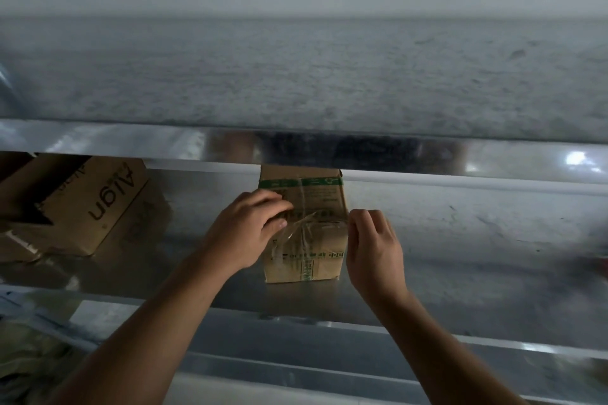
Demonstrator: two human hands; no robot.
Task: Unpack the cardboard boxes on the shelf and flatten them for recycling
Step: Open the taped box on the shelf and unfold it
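A small brown cardboard box with green print and a green band stands on the metal shelf, sealed with clear tape that crosses its top edge. My left hand lies flat on the box's top left, fingers curled over it. My right hand is at the box's right edge, its fingertips pinched on the end of the tape at the corner. A strip of tape is lifted and stretched between the two hands. The far part of the box is hidden under the upper shelf.
A larger cardboard box printed "Align" sits tilted at the left of the same shelf, its top flap open. The upper metal shelf overhangs close above the boxes. A lower shelf rail runs below my forearms.
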